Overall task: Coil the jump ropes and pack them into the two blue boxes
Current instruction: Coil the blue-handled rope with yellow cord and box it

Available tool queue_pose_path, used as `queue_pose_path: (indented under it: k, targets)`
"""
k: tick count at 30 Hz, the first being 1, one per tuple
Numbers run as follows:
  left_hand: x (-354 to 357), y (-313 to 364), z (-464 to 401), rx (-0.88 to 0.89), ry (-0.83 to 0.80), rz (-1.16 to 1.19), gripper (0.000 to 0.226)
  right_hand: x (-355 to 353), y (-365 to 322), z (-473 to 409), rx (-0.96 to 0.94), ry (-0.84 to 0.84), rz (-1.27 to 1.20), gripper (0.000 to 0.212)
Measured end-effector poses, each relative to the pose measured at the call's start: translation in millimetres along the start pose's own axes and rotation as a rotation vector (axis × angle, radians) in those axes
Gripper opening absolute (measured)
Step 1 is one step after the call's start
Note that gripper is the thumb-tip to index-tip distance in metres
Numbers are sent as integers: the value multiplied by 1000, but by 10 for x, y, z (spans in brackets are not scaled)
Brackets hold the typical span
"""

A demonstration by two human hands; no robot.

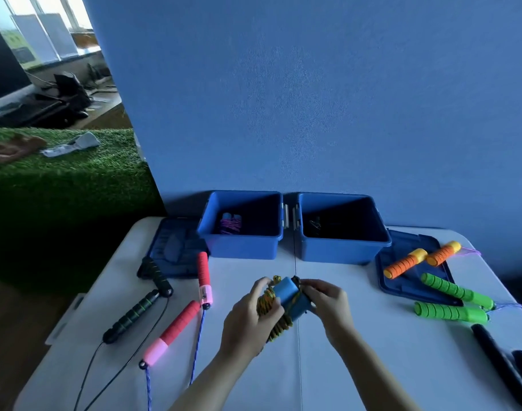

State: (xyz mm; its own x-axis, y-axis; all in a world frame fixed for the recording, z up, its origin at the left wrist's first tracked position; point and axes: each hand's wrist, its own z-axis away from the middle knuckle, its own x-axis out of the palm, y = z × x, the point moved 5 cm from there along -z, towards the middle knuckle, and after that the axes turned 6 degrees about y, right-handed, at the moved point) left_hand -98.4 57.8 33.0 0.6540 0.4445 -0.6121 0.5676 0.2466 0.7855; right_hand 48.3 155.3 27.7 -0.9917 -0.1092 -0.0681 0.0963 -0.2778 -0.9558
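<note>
Two open blue boxes stand at the back of the table: the left box (242,244) holds a coiled pink-purple rope (230,226), the right box (342,247) holds something dark. Over the table's middle I hold a jump rope with blue handles (289,293) and a yellow-black cord (267,304) wound round them. My left hand (249,315) grips the coiled cord. My right hand (328,301) pinches the cord at the handles' right end.
On the white table (372,366), black-green handles (135,314) and red-pink handles (179,330) lie left, cords hanging over the front edge. Box lids (170,247) (408,280) lie beside the boxes. Orange handles (408,262), green handles (452,311) and black handles (502,366) lie right.
</note>
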Motion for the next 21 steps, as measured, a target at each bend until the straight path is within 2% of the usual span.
queue_pose_path:
  k: [3, 7, 11, 16, 19, 21]
  targets:
    - [-29, 8, -58, -24, -4, 31, 45, 12, -84, 68, -17, -38, -21, 19]
    - [-78, 56, -81, -10, -15, 86, 34, 29, -178, 97, -78, -87, 66, 15]
    - [-108, 47, -51, 30, -39, 137, 32, 20, -274, 40, -103, -219, 170, 4]
    - [-68, 112, -66, 73, -40, 175, 34, 33, -264, -4, -115, -398, 451, 20]
    - [-22, 226, -106, 24, -41, 313, 22, 83, -321, -6, -162, -309, 419, 27]
    - [-3, 293, -157, -68, -9, 396, 14, 94, -395, 37, -268, -150, 382, 37]
